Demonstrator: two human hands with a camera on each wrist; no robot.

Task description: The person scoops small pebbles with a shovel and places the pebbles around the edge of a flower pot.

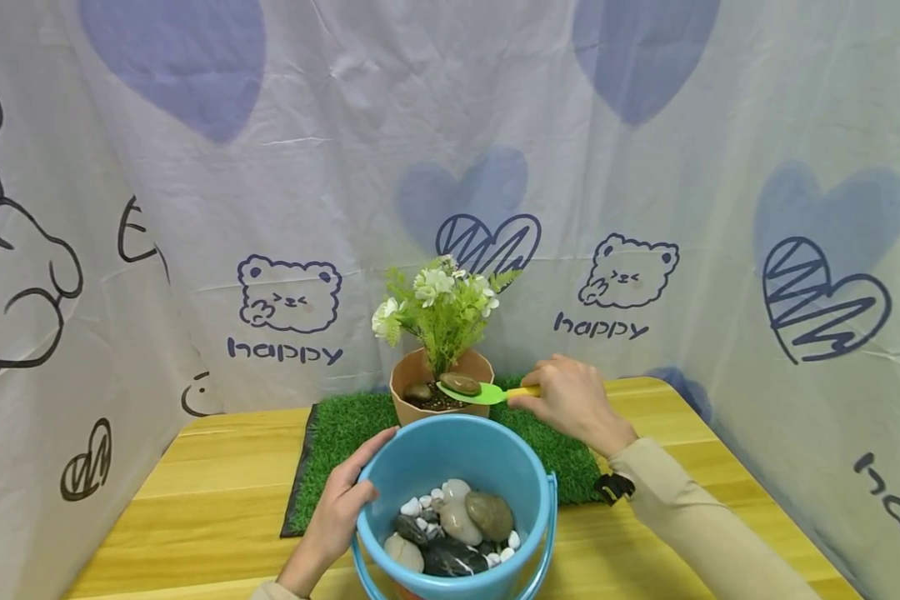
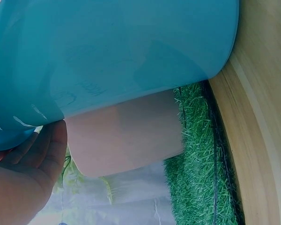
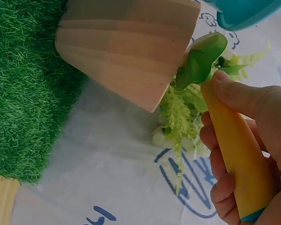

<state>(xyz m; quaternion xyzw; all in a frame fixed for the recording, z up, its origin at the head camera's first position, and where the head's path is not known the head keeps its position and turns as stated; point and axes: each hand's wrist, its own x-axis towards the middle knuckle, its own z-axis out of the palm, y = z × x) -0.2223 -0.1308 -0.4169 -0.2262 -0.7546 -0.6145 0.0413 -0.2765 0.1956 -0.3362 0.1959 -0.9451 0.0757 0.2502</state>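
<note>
My right hand point(image 1: 570, 398) grips the yellow handle point(image 3: 236, 154) of a small toy shovel, fingers wrapped round it and thumb along its top. The green blade point(image 1: 491, 394) reaches over the rim of a terracotta-coloured flowerpot point(image 1: 411, 372) and bears a smooth brown stone point(image 1: 461, 383). Another brown stone point(image 1: 418, 392) lies on dark soil in the pot, beside the stems of a white-flowered plant point(image 1: 442, 308). At the front, my left hand point(image 1: 337, 500) holds the blue bucket point(image 1: 450, 429) at its left rim, thumb at the edge and fingers along the outer wall point(image 2: 112, 56).
Inside the bucket lie several large stones, grey, brown and black point(image 1: 450, 557), among small white pebbles point(image 1: 411, 507). The pot stands on a green turf mat point(image 1: 345, 429) on a wooden table point(image 1: 217, 483). A printed white curtain point(image 1: 375, 192) hangs close behind and at both sides.
</note>
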